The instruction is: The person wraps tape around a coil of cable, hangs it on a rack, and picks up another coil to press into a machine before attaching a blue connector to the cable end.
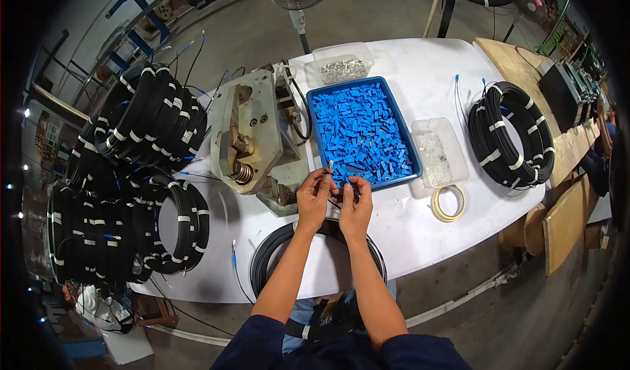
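Lying at the near edge of the white worktop point(420, 232), a black cable coil point(270, 252) is seen with both forearms reaching across it. Just beyond it, a cable end point(330, 167) with a small white tip is pinched upright in the fingers of the left hand point(314, 196). The right hand point(356, 203) is closed on the dark stretch of the same cable end, touching the left.

To the right, a roll of masking tape point(448, 203) lies flat near the edge. Behind the hands, a blue tray point(319, 101) is filled with blue connector housings point(364, 134), flanked by a metal press jig point(249, 130) on the left and a clear tub point(436, 153) on the right. A second clear tub of metal parts point(341, 65) stands at the far edge. Banded cable coils are stacked at the left edge point(151, 117) and right edge point(512, 134); any print on the white bands is too small to read.
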`<state>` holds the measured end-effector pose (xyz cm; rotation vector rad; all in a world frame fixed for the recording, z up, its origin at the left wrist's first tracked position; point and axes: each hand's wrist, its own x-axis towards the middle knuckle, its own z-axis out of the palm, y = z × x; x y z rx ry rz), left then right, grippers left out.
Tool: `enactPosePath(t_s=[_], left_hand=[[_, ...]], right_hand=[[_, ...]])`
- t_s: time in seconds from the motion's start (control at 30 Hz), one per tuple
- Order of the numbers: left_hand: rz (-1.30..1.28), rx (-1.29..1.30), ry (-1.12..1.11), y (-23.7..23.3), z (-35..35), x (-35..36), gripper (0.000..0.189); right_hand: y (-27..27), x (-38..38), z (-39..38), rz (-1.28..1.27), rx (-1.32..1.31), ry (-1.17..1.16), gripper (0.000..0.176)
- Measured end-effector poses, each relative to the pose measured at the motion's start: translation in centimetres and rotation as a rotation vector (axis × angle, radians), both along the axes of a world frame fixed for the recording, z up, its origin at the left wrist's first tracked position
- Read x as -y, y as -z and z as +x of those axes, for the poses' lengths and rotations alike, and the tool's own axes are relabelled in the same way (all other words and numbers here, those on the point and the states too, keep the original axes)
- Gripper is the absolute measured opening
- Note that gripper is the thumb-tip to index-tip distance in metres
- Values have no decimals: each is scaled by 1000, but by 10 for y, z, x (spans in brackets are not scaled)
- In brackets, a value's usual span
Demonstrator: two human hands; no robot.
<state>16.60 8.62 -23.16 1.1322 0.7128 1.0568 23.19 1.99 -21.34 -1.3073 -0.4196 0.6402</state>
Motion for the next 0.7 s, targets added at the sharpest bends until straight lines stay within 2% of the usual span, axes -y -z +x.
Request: enactPosePath(t_s=[0.03, 0.2, 0.3, 0.43, 0.53, 0.7], left_hand=[[-1, 0, -2, -1, 0, -1, 20], [48, -170, -56, -1, -3, 2, 21], [55, -192, -62, 0, -2, 4, 19], [91, -191, -84, 0, 0, 2, 18], [41, -270, 3, 2, -5, 1, 23], [23, -259, 189, 2, -8, -2, 25]], right_hand=[[-3, -1, 2, -21, 97, -13, 14], [19, -7, 9, 126, 60, 9, 26], [-5, -8, 10, 162, -19, 121, 21], [6, -8, 13, 198, -4, 51, 20], [11, -8, 17, 115, 133, 58, 18], [11, -8, 16, 156, 12, 46, 23]])
